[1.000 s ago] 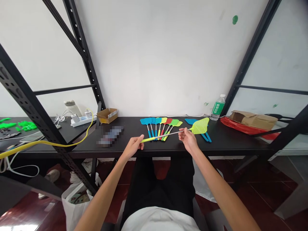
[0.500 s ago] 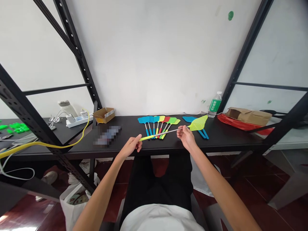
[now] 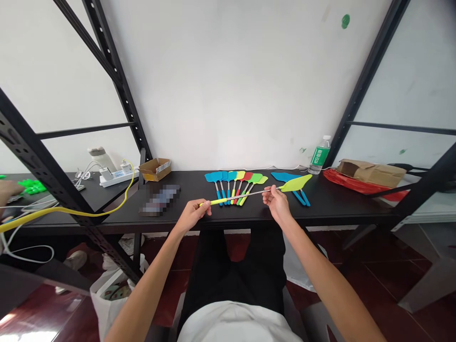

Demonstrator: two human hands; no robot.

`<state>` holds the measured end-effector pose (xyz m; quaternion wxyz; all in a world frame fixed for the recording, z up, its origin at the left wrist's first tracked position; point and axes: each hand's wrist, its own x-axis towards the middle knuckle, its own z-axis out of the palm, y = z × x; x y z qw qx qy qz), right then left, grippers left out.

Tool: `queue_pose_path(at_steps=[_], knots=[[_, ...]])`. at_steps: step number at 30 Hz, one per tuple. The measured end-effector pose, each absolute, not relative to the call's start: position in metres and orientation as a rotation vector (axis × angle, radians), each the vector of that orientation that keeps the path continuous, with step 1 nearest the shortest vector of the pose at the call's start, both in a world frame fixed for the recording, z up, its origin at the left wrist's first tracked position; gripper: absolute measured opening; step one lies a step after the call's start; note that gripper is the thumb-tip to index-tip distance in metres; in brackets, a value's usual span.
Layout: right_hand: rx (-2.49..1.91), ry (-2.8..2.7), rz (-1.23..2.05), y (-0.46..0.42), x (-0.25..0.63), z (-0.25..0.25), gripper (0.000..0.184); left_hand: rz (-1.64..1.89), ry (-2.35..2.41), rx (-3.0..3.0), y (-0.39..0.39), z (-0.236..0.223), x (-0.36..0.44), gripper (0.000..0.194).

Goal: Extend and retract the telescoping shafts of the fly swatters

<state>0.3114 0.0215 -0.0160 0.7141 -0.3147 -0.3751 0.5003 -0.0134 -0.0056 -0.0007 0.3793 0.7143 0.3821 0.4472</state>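
Observation:
A yellow-green fly swatter (image 3: 296,184) with a metal rod is held nearly level above the table's front part. My left hand (image 3: 195,212) is closed on its yellow grip. My right hand (image 3: 276,202) pinches the rod just below the swatter's head, which is turned almost edge-on. Behind the held rod, several fly swatters (image 3: 244,176) in blue, yellow, red and green lie fanned out on the black table (image 3: 192,185). Blue fly swatters (image 3: 284,176) lie partly hidden behind the held head.
An open cardboard box (image 3: 156,170) and a blurred-out item (image 3: 161,199) are on the left. A water bottle (image 3: 319,156) stands back right beside a brown paper package (image 3: 370,172) on red plastic. A yellow cable (image 3: 117,209) crosses the left post. Another person's hand (image 3: 9,191) is at far left.
The held fly swatter has rolled, so its head went from showing its perforated face to nearly edge-on. My left hand sits further along its grip. Another person's hand has appeared at far left.

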Motion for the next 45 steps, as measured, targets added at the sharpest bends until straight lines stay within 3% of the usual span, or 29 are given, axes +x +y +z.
queue_pose_path(at_steps=[6, 14, 45], knots=[[-0.643, -0.547, 1.043, 0.026, 0.325, -0.014, 0.04, 1.321, 0.946, 1.701, 0.0, -0.01, -0.021, 0.034], [-0.673, -0.726, 1.059, 0.022, 0.318, -0.015, 0.044, 1.262, 1.027, 1.686, -0.005, -0.007, -0.014, 0.034], [-0.663, -0.559, 1.031, 0.029, 0.323, -0.017, 0.037, 1.351, 0.902, 1.512, 0.001, -0.01, -0.018, 0.033]])
